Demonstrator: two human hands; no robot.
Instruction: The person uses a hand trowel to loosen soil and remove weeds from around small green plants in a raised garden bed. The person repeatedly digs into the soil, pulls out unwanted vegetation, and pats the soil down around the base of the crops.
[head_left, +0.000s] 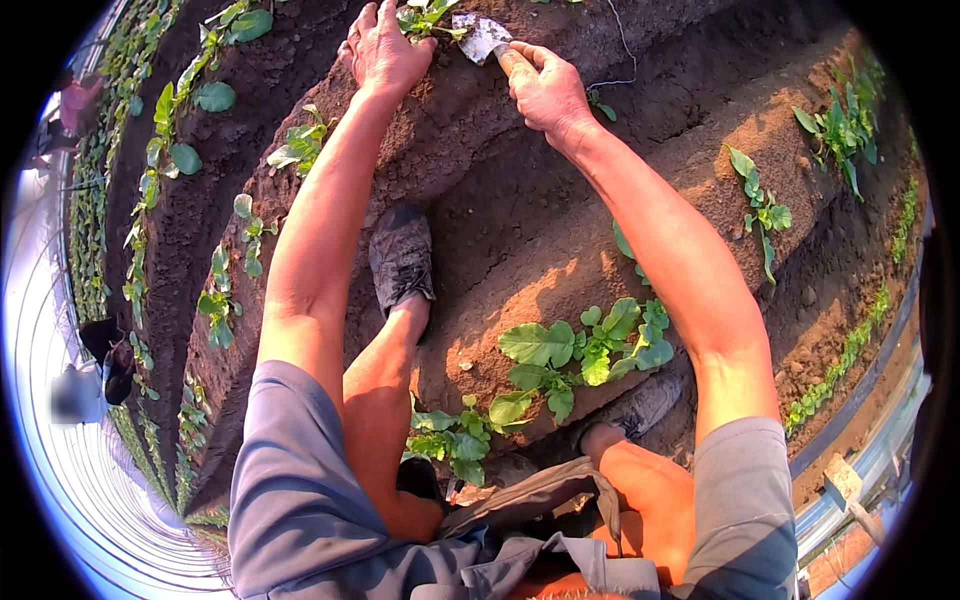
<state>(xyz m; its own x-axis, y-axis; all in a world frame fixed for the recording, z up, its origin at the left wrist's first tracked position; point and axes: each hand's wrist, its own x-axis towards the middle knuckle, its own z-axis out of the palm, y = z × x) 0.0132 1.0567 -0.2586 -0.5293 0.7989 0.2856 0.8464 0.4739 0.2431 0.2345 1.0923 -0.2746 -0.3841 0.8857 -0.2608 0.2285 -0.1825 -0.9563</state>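
Observation:
At the top of the view, my right hand (553, 94) grips the wooden handle (516, 61) of a small hand trowel. The trowel's metal blade (480, 37) is flecked with soil and points left, towards a young leafy plant (426, 19) on the ridge. On the other side of that plant is my left hand (384, 56), low over the soil, thumb apart from the fingers. I see nothing held in it. Part of the plant is cut off by the top edge, and whether my left fingers touch its leaves is unclear.
Leafy plants (592, 345) grow on the ridge between my shoes (403, 259), close to my legs. More rows (214, 300) run along the left. A pale string (634, 64) lies right of the trowel. Another person (79, 390) is at the far left, by the plastic greenhouse wall.

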